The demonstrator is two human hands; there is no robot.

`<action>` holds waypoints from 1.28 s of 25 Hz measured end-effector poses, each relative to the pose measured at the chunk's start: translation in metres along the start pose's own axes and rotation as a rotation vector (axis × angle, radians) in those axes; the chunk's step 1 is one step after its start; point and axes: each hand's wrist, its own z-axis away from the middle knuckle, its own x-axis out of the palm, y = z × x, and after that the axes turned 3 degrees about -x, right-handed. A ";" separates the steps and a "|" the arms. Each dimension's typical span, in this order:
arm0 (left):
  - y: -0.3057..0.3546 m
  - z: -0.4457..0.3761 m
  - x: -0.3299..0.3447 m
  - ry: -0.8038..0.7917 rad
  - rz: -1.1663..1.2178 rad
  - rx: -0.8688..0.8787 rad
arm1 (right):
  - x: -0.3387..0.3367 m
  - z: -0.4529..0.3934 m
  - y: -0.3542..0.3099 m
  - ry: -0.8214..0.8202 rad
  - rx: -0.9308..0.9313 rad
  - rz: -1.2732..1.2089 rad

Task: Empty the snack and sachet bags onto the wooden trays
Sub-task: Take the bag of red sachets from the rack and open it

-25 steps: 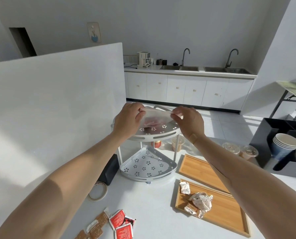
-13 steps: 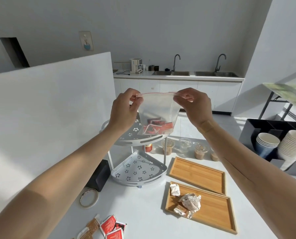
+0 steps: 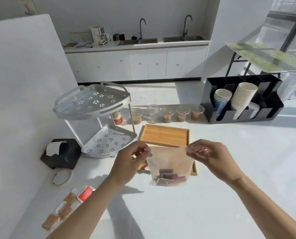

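Note:
A clear zip bag (image 3: 169,163) with several red sachets (image 3: 167,177) at its bottom hangs upright above the table. My left hand (image 3: 131,159) pinches its top left corner and my right hand (image 3: 207,156) pinches the top right corner. Behind the bag lie two wooden trays: the far tray (image 3: 164,135) is bare, and the near tray (image 3: 194,168) is mostly hidden by the bag and my hands.
A white two-tier corner rack (image 3: 93,104) stands at left, with a black box (image 3: 61,154) and a tape roll (image 3: 62,175) beside it. Loose sachets (image 3: 69,202) lie at front left. Lidded cups (image 3: 167,114) and a black cup holder (image 3: 242,99) stand behind.
Both hands lifted the bag off the rack's top shelf and brought it down and toward me, over the near tray. The view has tilted downward.

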 end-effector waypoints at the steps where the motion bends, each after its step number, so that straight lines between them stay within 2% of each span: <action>1: -0.013 0.008 0.014 -0.028 -0.018 -0.051 | 0.003 0.018 0.014 -0.007 0.031 0.018; 5: -0.056 0.034 0.057 -0.121 -0.173 -0.131 | 0.023 0.081 0.058 0.007 0.123 0.109; 10: -0.070 0.047 0.088 -0.102 -0.111 -0.256 | 0.047 0.125 0.082 0.066 0.163 0.179; 13: -0.062 0.046 0.098 0.005 -0.059 -0.362 | 0.057 0.132 0.083 0.097 0.076 0.237; 15: -0.053 0.051 0.107 0.089 0.088 -0.568 | 0.066 0.132 0.083 0.155 -0.006 0.337; 18: -0.040 0.060 0.118 -0.070 0.258 -0.860 | 0.082 0.133 0.085 0.222 -0.195 0.540; 20: -0.035 0.063 0.120 -0.160 0.249 -0.893 | 0.091 0.133 0.084 0.232 -0.286 0.585; 23: -0.033 0.062 0.114 -0.156 0.213 -0.876 | 0.098 0.134 0.080 0.173 -0.320 0.557; 25: -0.033 0.062 0.107 -0.173 0.227 -0.876 | 0.096 0.134 0.076 0.067 -0.232 0.464; 27: -0.033 0.061 0.101 -0.195 0.215 -0.864 | 0.089 0.129 0.067 -0.022 -0.006 0.250; 32: -0.033 0.054 0.094 -0.281 0.049 -0.750 | 0.086 0.093 0.057 -0.089 0.526 -0.262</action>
